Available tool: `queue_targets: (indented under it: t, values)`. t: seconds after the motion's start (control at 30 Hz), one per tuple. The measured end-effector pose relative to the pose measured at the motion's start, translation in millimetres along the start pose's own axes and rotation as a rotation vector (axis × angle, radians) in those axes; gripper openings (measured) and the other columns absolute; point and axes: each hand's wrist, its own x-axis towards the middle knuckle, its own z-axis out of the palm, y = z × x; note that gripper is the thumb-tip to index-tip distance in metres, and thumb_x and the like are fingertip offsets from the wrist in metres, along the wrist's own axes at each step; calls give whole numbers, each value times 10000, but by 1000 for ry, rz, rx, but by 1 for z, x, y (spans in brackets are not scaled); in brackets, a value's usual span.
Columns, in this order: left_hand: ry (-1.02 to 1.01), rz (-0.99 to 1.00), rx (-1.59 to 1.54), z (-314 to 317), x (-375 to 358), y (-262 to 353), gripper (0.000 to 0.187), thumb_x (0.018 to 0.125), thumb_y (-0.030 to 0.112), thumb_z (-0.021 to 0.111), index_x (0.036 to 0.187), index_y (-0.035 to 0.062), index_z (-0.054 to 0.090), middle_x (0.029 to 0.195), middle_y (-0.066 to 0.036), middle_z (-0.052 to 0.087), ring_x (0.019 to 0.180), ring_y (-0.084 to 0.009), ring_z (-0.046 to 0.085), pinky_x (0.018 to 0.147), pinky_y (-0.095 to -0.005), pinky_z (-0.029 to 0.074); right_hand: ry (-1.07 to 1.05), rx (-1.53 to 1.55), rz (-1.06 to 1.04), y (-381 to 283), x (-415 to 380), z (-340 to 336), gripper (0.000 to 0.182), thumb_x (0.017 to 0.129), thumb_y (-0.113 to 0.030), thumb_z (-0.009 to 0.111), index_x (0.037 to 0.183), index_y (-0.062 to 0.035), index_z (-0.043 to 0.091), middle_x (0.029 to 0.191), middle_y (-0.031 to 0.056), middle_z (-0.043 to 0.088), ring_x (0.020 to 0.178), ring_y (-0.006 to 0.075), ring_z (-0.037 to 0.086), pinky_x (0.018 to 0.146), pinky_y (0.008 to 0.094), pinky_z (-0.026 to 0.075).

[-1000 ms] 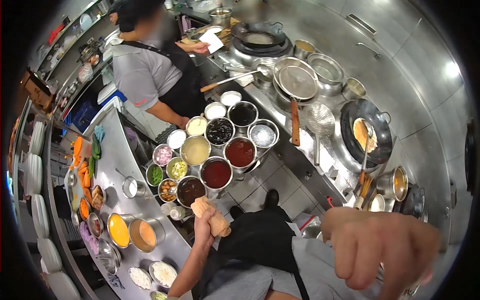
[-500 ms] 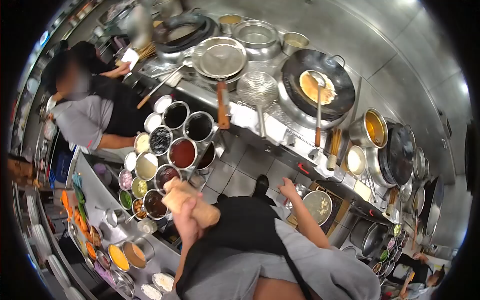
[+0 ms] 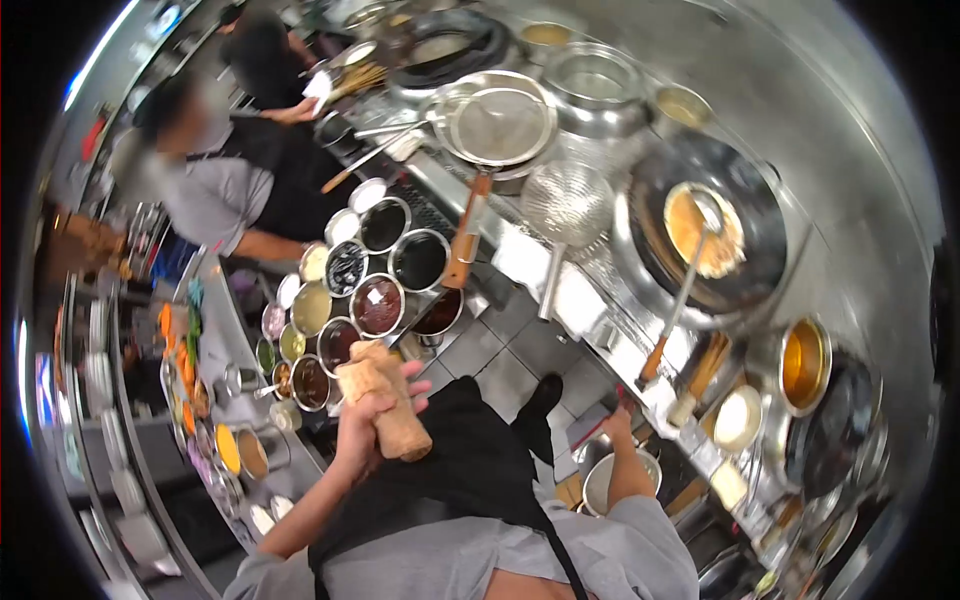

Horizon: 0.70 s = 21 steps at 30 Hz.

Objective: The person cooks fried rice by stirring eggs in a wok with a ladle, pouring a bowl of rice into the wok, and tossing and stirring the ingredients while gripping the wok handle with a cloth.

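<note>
My left hand (image 3: 368, 425) holds a tan folded roll (image 3: 388, 400) that looks like cloth, above the black apron. The thumb lies across its front, and the fingertips show on the far side. At the front of the stove, my right hand (image 3: 619, 428) is closed at a small red lever (image 3: 621, 394); its fingers are partly hidden. Beyond it, a wok (image 3: 655, 190) sits on a burner with a flat, pale yellow egg-like sheet (image 3: 690, 250) inside. A ladle (image 3: 684, 285) with a wooden handle rests in the wok.
Several sauce pots (image 3: 420, 260) stand to the left. A perforated strainer (image 3: 567, 200) and a fine sieve (image 3: 500, 125) lie along the stove. A pot of amber liquid (image 3: 803, 365) is at the right. A co-worker (image 3: 225, 185) stands at the far left. A metal bowl (image 3: 640, 478) sits below my right hand.
My view has turned and shifted. My right hand has gone from pointing with a stretched finger to closing at the red lever. The roll stays in my left hand.
</note>
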Motion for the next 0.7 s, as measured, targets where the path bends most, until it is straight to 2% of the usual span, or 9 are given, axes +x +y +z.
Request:
queue_targets:
  t: [0.07, 0.1, 0.17, 0.23, 0.37, 0.47, 0.5, 0.6, 0.7]
  values:
    - [-53, -130, 27, -17, 13, 4, 549, 804, 100, 590, 1321, 1, 433, 1132, -209, 633, 906, -301, 682, 822, -434, 586, -99, -8, 15, -26, 5, -31, 701, 774, -181, 636, 1380, 113, 438, 1398, 344, 471, 1335, 468, 435, 1146, 448, 350]
    - [-56, -151, 61, -19, 20, 7, 529, 819, 62, 600, 1320, 24, 431, 1103, -198, 637, 891, -291, 684, 782, -423, 590, -46, -585, -164, 11, 50, 16, 543, 840, -192, 573, 1314, 69, 525, 1289, 322, 576, 1258, 446, 528, 1089, 444, 422]
    - [-74, -110, 107, -33, 45, 5, 581, 825, 12, 653, 1343, 49, 393, 1066, -158, 643, 886, -258, 679, 803, -391, 578, -445, -729, -947, -64, 21, -40, 348, 925, -217, 588, 1175, 19, 640, 1177, 217, 664, 1132, 347, 623, 994, 417, 490]
    - [-118, 18, 212, -29, 69, 15, 638, 847, 17, 691, 1382, 72, 349, 1039, -119, 644, 910, -209, 662, 821, -362, 565, -772, 524, -48, -198, -71, -99, 288, 941, -167, 615, 1199, -41, 639, 1090, 119, 698, 1102, 275, 634, 981, 386, 496]
    - [-518, 286, 696, -35, 129, 17, 769, 899, 286, 727, 1424, -7, 248, 1304, -152, 420, 1246, -241, 440, 1076, -367, 355, -767, 1130, -654, -440, -224, -200, 763, 867, -246, 753, 1503, -136, 346, 1416, 144, 500, 1229, 213, 538, 1026, 361, 446]
    - [-888, 165, 596, -20, 156, 29, 833, 930, 363, 689, 1449, -28, 166, 1409, -170, 297, 1339, -263, 336, 1145, -385, 263, -425, 1006, -629, -502, -216, -184, 910, 787, -145, 816, 1515, -68, 275, 1401, 103, 471, 1267, 199, 495, 1047, 354, 426]
    - [-849, 413, 697, -17, 164, 37, 650, 971, 359, 637, 1391, -5, 300, 1372, -148, 375, 1276, -234, 418, 1096, -372, 343, -438, 1273, -539, -524, -225, -187, 806, 800, -86, 779, 1468, -37, 331, 1325, 87, 517, 1243, 201, 521, 1056, 342, 421]
    - [-995, -11, 590, -30, 220, 61, 413, 1007, 347, 585, 1239, 23, 476, 1248, -101, 517, 1157, -176, 520, 1009, -338, 430, -377, 1382, -467, -530, -218, -183, 767, 803, -98, 747, 1455, -40, 348, 1310, 104, 533, 1155, 250, 576, 986, 392, 508]
    - [-735, -37, 298, -53, 294, 88, 254, 1014, 317, 569, 1046, 65, 572, 970, -57, 657, 802, -155, 668, 711, -312, 550, -250, 1408, -311, -521, -230, -195, 673, 781, -194, 685, 1372, -6, 426, 1166, 205, 616, 944, 281, 665, 750, 410, 595]
